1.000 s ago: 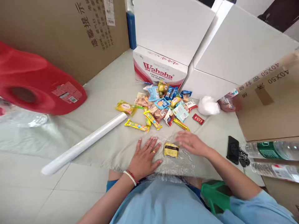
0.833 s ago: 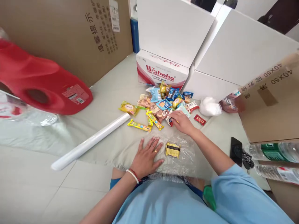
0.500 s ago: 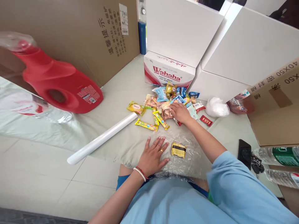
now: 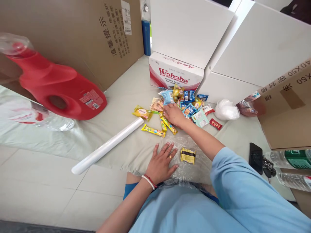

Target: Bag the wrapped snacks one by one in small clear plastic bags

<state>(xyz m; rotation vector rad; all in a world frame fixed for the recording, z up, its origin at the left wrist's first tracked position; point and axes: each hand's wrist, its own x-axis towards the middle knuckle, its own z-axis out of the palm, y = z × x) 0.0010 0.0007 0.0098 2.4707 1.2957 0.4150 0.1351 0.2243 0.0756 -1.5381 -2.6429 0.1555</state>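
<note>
On the floor at twelve o'clock from my knees, my right hand (image 4: 173,114) has slid leftward across the snack pile (image 4: 184,102), fingers curled on a packet. My left hand (image 4: 162,161) stays flat, fingers spread, pinning the plastic wrap (image 4: 194,163) beside the yellow snack (image 4: 187,155).

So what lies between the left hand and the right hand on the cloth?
In the head view, crinkled clear film lies between left hand and right hand, with yellow stick packets near the latter.
</note>
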